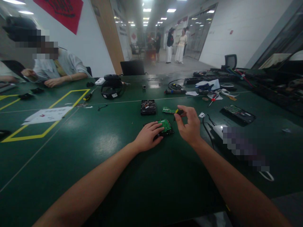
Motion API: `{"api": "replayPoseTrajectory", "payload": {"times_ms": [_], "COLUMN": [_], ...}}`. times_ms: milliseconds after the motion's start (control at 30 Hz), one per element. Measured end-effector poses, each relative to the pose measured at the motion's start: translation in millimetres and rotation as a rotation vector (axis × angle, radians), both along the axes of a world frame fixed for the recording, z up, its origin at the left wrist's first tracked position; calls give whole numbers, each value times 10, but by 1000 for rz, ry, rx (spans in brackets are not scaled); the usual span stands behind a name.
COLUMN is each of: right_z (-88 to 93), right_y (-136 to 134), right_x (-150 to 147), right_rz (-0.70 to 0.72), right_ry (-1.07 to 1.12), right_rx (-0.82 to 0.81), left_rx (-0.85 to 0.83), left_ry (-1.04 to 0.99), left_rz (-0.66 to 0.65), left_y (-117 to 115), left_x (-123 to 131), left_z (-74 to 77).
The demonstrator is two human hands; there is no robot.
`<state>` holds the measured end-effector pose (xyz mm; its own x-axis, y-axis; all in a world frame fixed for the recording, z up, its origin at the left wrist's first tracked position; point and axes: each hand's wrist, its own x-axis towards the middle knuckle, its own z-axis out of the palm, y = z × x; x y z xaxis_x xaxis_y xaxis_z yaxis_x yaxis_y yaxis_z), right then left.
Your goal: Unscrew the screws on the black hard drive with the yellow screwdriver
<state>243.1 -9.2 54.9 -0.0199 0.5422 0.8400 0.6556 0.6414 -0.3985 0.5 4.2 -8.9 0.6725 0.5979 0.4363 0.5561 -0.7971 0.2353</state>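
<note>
HDD (170, 132) w/ green PCB (166, 124) facing up sits mid-table, near side, under the left hand (149, 136); that hand lies across its left part, fingers slightly apart on top, thumb away from them by the near edge, not clenched. Right hand (189, 126) is just right of it, thumb & fingers pinched tight on a yellow/black screwdriver (179, 112), shaft slanting down left; tip seems to be at the PCB's right edge, tho too small & blurry to be sure it's touching. 2nd HDD (148, 107) lies just beyond, a bit left; loose green board (167, 110) lies right of that, beside the screwdriver handle. 3rd HDD (238, 114), also w/ green board showing, is well off to the right. Far right: red-handled tool (214, 98) near some cloth (208, 84). Left side: white paper (48, 115) over yellow tape lines (50, 127), another yellow/black screwdriver (87, 96) farther back, black headgear (111, 91) right of it. Co-worker (71, 64) sits far left, forearms on the green table (153, 189).
</note>
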Motion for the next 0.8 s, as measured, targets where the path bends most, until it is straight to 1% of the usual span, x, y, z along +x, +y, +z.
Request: {"api": "replayPoseTrajectory", "payload": {"times_ms": [233,433,633,800], "right_z": [17,-51,-69,-119], "right_y": [-11,29,27,39], "right_x": [-18,10,6,4], "right_rz": [14,24,25,66], "right_ry": [-6,-17,1,49], "right_rx": [31,9,-15,-67], "left_rx": [-10,-3,0,-8], "left_ry": [-23,2,-11,-13], "left_rz": [-13,4,-9,-4], "left_y": [-4,-1,3,7], "left_x": [10,11,8,7], "left_z": [6,3,-2,-14]}}
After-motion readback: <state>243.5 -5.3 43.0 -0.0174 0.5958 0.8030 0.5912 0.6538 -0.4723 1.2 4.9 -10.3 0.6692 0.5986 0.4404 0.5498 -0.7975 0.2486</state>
